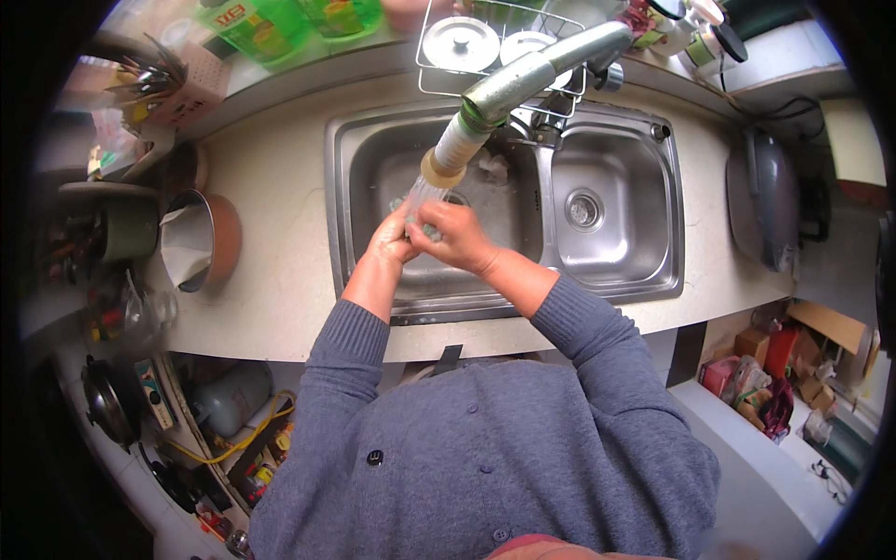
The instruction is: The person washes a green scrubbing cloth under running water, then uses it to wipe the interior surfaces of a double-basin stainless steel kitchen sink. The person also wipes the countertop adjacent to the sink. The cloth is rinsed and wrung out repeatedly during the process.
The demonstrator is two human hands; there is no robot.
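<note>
Water runs from the faucet's spray head (pixel 444 166) onto both my hands, over the left basin of a stainless steel double sink (pixel 504 262). A pale green, crumpled thing, perhaps a cloth or scrubber (pixel 432 232), lies between my hands. My right hand (pixel 455 234) is curled on it, thumb and fingers bent. My left hand (pixel 397 234) is beside and partly behind it, its fingers largely hidden by the water and my right hand. A whitish scrap (pixel 494 168) lies in the left basin. The right basin (pixel 609 203) shows its drain strainer (pixel 584 210).
A wire rack (pixel 420 78) with round metal lids stands behind the faucet (pixel 539 73). An orange-brown pot (pixel 225 241) with a white cloth or paper in it sits on the counter at left. A dark grey lidded appliance (pixel 763 199) stands at right. Green bottles (pixel 259 28) line the ledge.
</note>
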